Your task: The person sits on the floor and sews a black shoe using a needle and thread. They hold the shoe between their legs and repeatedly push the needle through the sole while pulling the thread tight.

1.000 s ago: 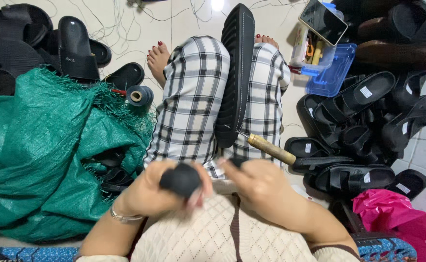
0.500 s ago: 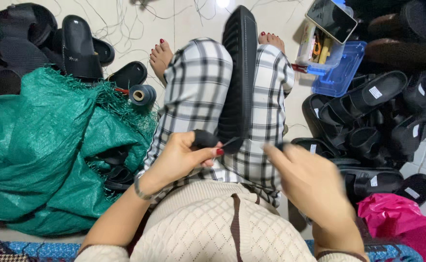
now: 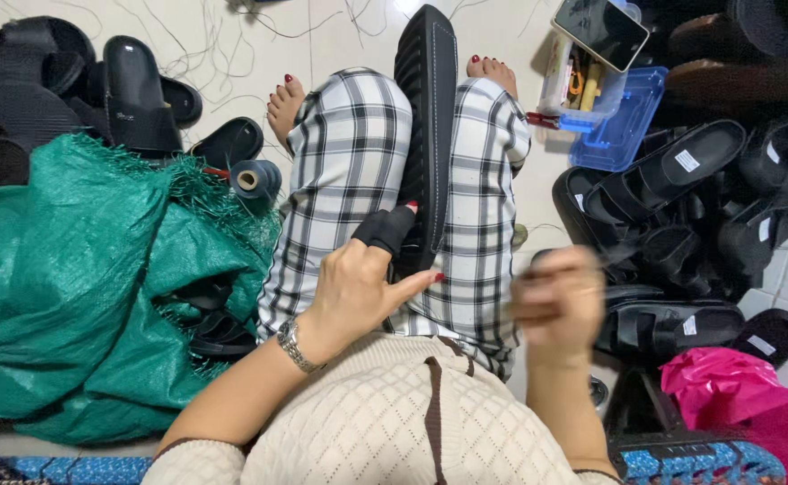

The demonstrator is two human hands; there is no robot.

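Note:
A long black sandal sole stands on edge between my knees, which are in black-and-white plaid trousers. My left hand is at the sole's near end. Its index finger wears a black finger guard pressed against the sole's side, and the thumb reaches under the end. A metal watch is on that wrist. My right hand hovers to the right of my lap with curled fingers. It is blurred, so anything inside it is unclear.
A green woven sack fills the left, with a grey thread spool at its edge. Black sandals lie at the far left and in a pile at the right. A blue tray, a phone and a pink bag are at the right.
My left hand has moved up from my lap to the sole's near end. My right hand has drawn away to the right and is in motion.

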